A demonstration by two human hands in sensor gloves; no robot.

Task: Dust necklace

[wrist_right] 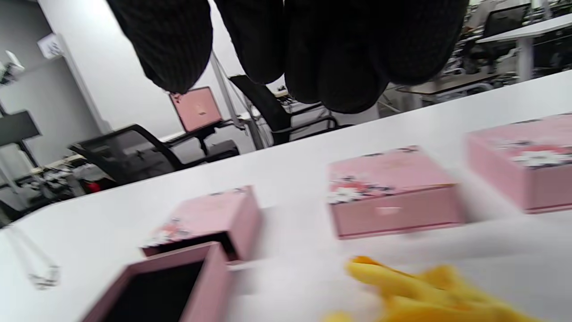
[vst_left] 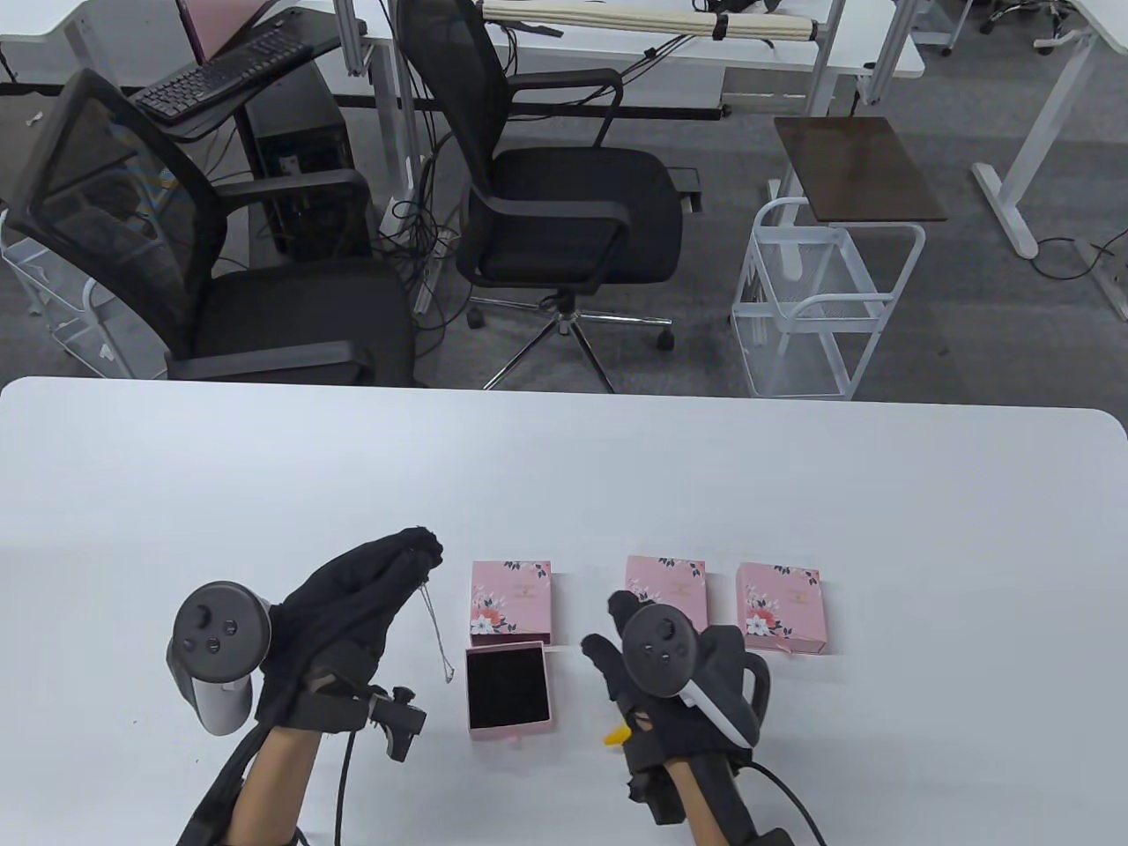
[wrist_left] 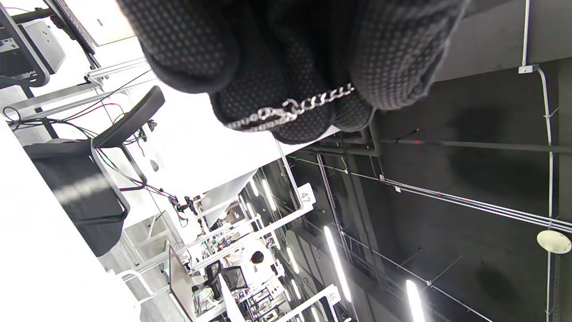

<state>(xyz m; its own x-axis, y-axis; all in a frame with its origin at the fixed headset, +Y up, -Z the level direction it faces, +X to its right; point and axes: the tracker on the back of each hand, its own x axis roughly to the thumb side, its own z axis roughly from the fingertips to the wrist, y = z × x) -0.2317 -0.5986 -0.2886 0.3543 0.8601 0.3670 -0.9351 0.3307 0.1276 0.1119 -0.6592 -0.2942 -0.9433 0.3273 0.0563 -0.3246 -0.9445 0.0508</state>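
Observation:
A thin silver necklace (vst_left: 438, 627) hangs from my raised left hand (vst_left: 423, 551), which pinches its upper end between thumb and fingertips; the pendant end dangles just above the table beside the open box. In the left wrist view the chain (wrist_left: 292, 107) lies across the pinching fingertips (wrist_left: 272, 94). My right hand (vst_left: 617, 636) hovers palm down near the middle pink box, fingers (wrist_right: 339, 67) loose and holding nothing. A yellow cloth (wrist_right: 424, 288) lies on the table under that wrist, showing as a yellow tip (vst_left: 614, 734). The necklace's lower end (wrist_right: 42, 277) is faint in the right wrist view.
An open pink tray with black lining (vst_left: 508, 687) lies in front of its floral sleeve (vst_left: 511, 601). Two closed pink floral boxes (vst_left: 665, 583) (vst_left: 781, 608) stand to the right. The white table (vst_left: 793, 493) ends at its far edge before black office chairs (vst_left: 564, 211).

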